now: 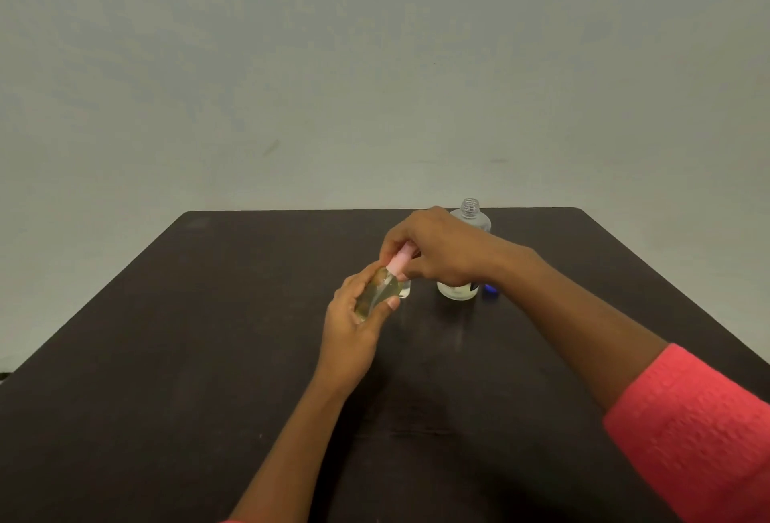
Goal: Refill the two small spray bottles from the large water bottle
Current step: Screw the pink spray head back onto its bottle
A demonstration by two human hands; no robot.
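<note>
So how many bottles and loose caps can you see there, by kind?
Small spray bottle, pink top: 1
Large clear bottle, neck open: 1
Small blue thing, probably a cap: 1
Total: 3

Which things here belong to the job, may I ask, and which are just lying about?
Job: small clear spray bottle with pink top; large clear uncapped bottle; small blue cap beside it.
Lying about: only the dark table and grey wall.
</note>
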